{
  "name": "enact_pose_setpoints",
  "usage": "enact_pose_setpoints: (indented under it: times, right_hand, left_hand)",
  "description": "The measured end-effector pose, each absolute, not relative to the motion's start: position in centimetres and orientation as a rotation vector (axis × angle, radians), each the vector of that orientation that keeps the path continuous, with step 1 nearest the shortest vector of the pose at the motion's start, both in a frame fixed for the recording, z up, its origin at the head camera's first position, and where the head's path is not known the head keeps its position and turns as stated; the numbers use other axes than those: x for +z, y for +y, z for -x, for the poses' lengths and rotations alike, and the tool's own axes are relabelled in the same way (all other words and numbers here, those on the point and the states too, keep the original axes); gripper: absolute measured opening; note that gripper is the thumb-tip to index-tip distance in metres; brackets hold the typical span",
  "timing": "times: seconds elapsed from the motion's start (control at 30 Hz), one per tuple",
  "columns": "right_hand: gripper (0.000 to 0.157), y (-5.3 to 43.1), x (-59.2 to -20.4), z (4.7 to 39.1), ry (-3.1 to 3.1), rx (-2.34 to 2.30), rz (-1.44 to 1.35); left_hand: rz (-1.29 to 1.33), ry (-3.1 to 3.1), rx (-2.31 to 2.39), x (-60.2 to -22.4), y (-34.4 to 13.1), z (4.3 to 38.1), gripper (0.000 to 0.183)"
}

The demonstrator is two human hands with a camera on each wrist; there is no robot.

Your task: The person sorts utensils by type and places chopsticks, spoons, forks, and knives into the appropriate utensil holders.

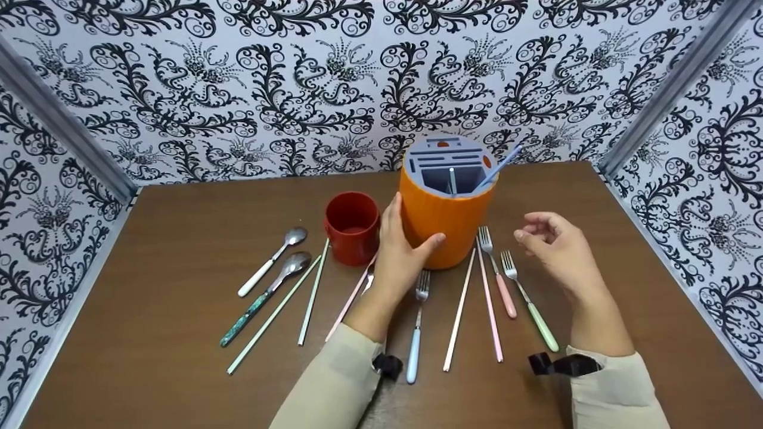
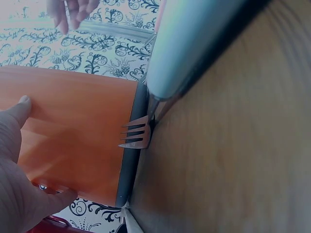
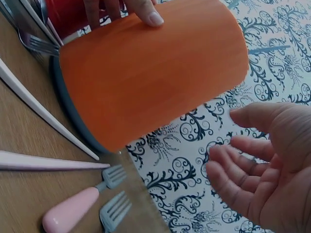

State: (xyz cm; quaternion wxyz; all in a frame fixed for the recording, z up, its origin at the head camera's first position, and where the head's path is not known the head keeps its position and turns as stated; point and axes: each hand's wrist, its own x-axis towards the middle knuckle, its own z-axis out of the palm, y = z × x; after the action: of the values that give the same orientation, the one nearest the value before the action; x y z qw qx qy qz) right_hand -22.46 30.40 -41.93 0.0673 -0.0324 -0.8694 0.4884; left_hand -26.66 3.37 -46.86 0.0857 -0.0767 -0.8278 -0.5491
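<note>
Beige sleeves (image 1: 614, 387) nearest, the left hand (image 1: 398, 253) grips an orange cylindrical utensil holder (image 1: 458, 232) far on the brown surface (image 1: 179, 232); the right hand (image 1: 566, 256) hovers empty. Probably stiff, light plastic, best held around both sides.

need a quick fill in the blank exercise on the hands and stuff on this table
The left hand grips a holder whose outer wall is ____.
In the head view, the red cup stands to the ____ of the holder.
The head view's rightmost fork has a ____ handle.

Missing words: orange; left; green
</note>
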Motion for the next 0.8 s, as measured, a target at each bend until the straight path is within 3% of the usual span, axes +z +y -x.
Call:
enact_pose_setpoints:
  times: [0.37,0.8]
  right_hand:
    - [0.055,31.8,-42.3,22.0,-2.970,1.125,0.015]
    - [0.051,33.2,-42.9,20.3,-3.095,1.027,0.003]
  left_hand:
    - [0.246,-2.474,-1.647,-46.9,3.2,26.6,0.107]
    - [0.246,-2.476,-1.667,-46.9,3.1,26.7,0.105]
